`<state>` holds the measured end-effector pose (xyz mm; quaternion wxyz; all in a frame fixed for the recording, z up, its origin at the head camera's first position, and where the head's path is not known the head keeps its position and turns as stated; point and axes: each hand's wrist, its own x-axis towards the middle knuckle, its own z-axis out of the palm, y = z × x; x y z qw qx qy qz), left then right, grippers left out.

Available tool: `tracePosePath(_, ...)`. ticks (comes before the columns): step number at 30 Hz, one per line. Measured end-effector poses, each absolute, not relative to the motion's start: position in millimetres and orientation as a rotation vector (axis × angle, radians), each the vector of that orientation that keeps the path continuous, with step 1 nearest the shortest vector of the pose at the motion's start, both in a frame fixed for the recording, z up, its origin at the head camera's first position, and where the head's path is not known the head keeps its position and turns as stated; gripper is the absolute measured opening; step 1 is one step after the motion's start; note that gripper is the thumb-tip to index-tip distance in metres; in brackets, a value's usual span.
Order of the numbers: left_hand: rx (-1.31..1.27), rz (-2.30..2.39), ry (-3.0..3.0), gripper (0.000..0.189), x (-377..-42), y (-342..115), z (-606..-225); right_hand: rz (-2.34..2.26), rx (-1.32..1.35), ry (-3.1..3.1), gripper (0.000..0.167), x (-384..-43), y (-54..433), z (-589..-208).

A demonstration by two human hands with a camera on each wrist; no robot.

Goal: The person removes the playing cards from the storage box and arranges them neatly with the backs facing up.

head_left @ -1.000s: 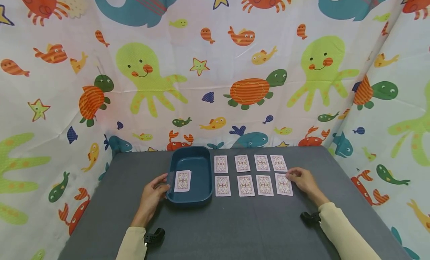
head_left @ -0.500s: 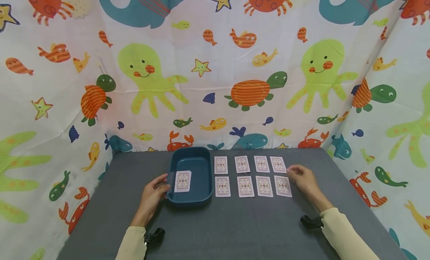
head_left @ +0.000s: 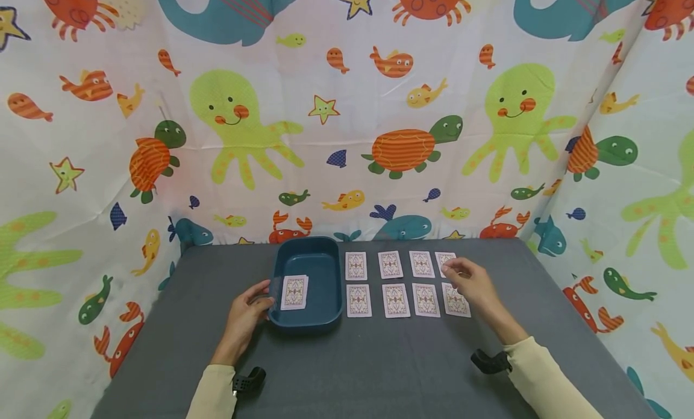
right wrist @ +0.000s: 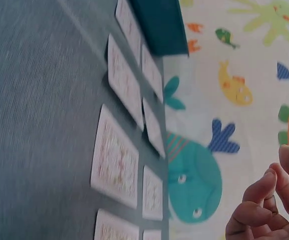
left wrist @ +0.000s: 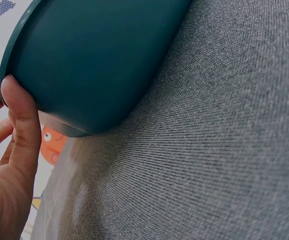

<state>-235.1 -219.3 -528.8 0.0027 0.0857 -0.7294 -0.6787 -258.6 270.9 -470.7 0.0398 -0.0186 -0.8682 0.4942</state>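
Left hand (head_left: 246,313) is pinching the left side of the teal tray (head_left: 306,330), face-down card stack (head_left: 294,292) inside. Right hand (head_left: 477,285)'s loosely curled, nothing visible in it, over the rightmost of eight face-down playing cards (head_left: 426,300).

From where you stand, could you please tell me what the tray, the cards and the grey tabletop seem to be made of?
Tray: probably plastic, smooth with soft sheen, rounded seamless walls.
Cards: likely paper stock, thin, printed backs; gloss unclear.
Grey tabletop: apparently fabric-covered, matte, finely ribbed.
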Motion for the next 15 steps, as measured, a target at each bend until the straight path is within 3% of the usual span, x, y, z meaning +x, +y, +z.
tracePosePath(15, 0.276, -2.137, -2.300, 0.051, -233, -218, -524, 1.701, 0.175, -2.545, 0.028, -250, 215, -459)
